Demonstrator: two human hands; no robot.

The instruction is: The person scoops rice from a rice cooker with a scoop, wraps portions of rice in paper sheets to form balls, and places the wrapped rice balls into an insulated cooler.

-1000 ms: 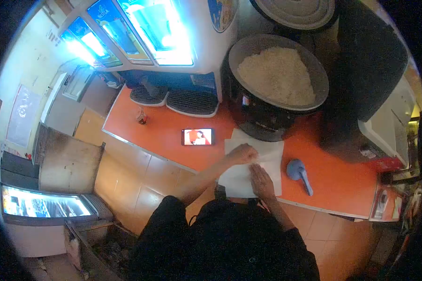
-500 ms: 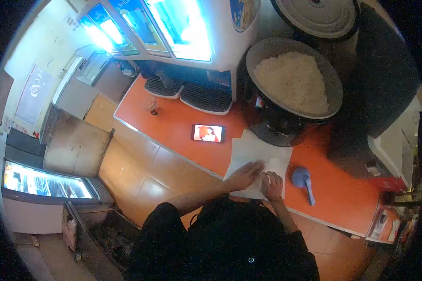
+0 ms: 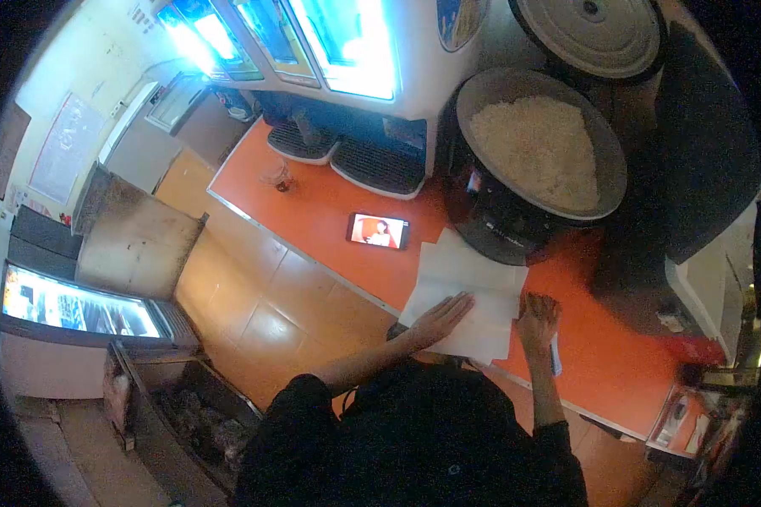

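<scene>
A sheet of white paper (image 3: 469, 275) lies on the orange counter, its far edge against the base of the rice cooker. My left hand (image 3: 445, 321) rests flat on the paper's left part, fingers stretched out. Just off the paper's right edge, my right hand (image 3: 539, 321) is closed over a blue scoop (image 3: 556, 357). The hand hides the scoop's head, and only part of the handle shows beside the wrist. White rice (image 3: 537, 152) is heaped in the open cooker (image 3: 503, 232) beyond the paper.
A phone (image 3: 379, 231) with a lit screen and a small glass (image 3: 277, 176) stand left on the orange counter (image 3: 330, 221). Behind them is a drinks dispenser (image 3: 376, 169). The cooker's round lid (image 3: 592, 38) is at the back. A cutlery box (image 3: 678, 418) sits at the right end.
My right hand has moved right, off the paper and onto the blue scoop. My left hand stays flat on the paper. The view has shifted slightly.
</scene>
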